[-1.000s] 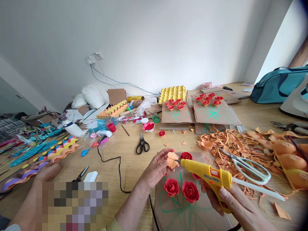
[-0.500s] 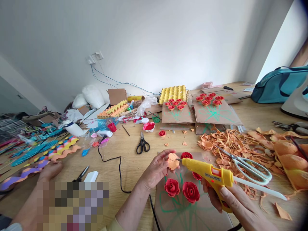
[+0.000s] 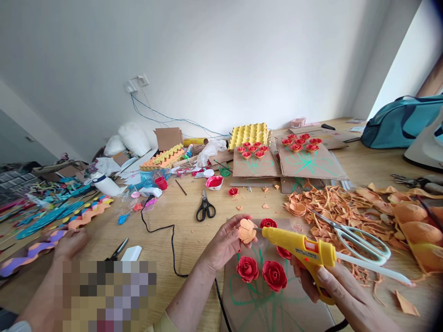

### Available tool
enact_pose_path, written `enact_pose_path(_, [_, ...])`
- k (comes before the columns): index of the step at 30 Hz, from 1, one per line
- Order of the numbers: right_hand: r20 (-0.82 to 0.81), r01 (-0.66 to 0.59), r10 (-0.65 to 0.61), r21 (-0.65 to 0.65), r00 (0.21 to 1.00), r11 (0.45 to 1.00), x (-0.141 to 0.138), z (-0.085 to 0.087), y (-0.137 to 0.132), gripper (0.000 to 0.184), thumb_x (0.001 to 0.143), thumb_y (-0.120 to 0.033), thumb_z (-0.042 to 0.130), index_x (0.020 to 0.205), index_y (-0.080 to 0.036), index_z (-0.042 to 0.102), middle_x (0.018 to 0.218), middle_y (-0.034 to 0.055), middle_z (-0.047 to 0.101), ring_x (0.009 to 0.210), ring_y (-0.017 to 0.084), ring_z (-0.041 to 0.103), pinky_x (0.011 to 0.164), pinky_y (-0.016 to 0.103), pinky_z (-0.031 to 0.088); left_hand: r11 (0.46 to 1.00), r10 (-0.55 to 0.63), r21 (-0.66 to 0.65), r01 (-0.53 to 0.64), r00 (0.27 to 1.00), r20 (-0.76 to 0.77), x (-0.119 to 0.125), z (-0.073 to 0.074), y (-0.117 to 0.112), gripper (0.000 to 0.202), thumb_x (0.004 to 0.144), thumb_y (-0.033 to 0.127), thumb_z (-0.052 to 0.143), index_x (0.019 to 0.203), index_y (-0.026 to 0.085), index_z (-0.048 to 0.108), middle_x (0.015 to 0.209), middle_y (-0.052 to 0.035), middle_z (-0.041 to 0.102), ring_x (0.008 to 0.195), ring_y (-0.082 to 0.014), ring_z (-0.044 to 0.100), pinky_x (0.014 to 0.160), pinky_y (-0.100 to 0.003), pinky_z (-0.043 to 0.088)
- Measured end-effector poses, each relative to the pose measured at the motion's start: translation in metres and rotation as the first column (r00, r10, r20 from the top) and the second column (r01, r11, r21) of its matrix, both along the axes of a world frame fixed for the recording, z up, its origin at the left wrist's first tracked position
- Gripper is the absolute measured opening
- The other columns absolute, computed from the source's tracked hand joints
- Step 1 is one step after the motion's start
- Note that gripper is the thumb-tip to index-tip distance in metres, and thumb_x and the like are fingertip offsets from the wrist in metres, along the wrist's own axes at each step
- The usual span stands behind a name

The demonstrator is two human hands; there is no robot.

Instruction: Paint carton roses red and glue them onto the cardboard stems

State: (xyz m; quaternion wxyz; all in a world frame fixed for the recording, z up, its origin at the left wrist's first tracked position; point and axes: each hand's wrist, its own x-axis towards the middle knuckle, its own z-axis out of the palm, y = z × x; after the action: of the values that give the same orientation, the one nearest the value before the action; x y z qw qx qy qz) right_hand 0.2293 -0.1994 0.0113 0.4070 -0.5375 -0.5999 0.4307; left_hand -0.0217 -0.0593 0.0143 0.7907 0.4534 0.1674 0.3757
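Pinched in my left hand (image 3: 223, 244) is an orange egg-carton flower (image 3: 247, 231) with rounded petals. My right hand (image 3: 332, 288) grips a yellow hot glue gun (image 3: 299, 244), its metal nozzle at the right edge of the orange flower; I cannot tell if they touch. A white glue stick (image 3: 375, 267) sticks out of the gun's back. Below both hands lies a cardboard sheet (image 3: 277, 313) with green painted stems and several red roses (image 3: 274, 275) on it. The glue gun's black cord (image 3: 173, 249) runs across the table on the left.
Black scissors (image 3: 205, 208) lie ahead of my left hand. Pale-handled scissors (image 3: 363, 242) rest on orange carton scraps (image 3: 332, 207) at right. Cardboard flower panels (image 3: 311, 161) and a yellow egg tray (image 3: 249, 135) stand behind. At left, another person's hand (image 3: 71, 244) holds a wavy strip (image 3: 41, 249).
The orange flower has tilted and shifted slightly left in my left hand, while the glue gun stays almost still. The other person's hand and wavy strips at left have moved a little.
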Motion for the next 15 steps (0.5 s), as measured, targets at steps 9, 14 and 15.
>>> enact_pose_path(9, [0.017, -0.005, 0.005, 0.007, 1.0, 1.0, 0.0017, -0.0028, -0.0018, 0.056, 0.101, -0.062, 0.039, 0.075, -0.02, 0.066, 0.077, 0.005, 0.064, 0.074, 0.02, 0.059, 0.074, 0.029, 0.053, 1.0, -0.008, -0.004, 0.008, 1.0, -0.001, -0.001, 0.0011, -0.0009, 0.048, 0.08, 0.041, 0.084, 0.12, 0.019, 0.072, 0.11, -0.0101, 0.07, 0.084, -0.0181, 0.071, 0.067, -0.023, 0.052])
enact_pose_path(14, [0.03, 0.014, -0.014, 0.009, 0.999, 1.0, 0.0028, -0.0037, -0.003, 0.059, 0.099, -0.066, 0.041, 0.071, -0.02, 0.067, 0.081, 0.0071, 0.068, 0.082, 0.022, 0.064, 0.077, 0.03, 0.056, 1.0, -0.005, -0.02, 0.006, 1.0, 0.015, -0.0007, 0.003, -0.0011, 0.047, 0.081, 0.042, 0.083, 0.12, 0.019, 0.072, 0.109, -0.0099, 0.07, 0.084, -0.0179, 0.072, 0.067, -0.022, 0.052])
enact_pose_path(15, [0.032, 0.022, -0.022, 0.013, 0.999, 1.0, 0.0029, -0.0035, -0.0029, 0.059, 0.098, -0.066, 0.041, 0.071, -0.02, 0.067, 0.082, 0.0074, 0.069, 0.082, 0.023, 0.064, 0.077, 0.03, 0.057, 1.0, -0.004, -0.026, 0.005, 1.0, 0.02, -0.0003, 0.004, -0.0014, 0.047, 0.081, 0.042, 0.082, 0.12, 0.018, 0.072, 0.109, -0.0099, 0.07, 0.084, -0.0177, 0.072, 0.067, -0.022, 0.052])
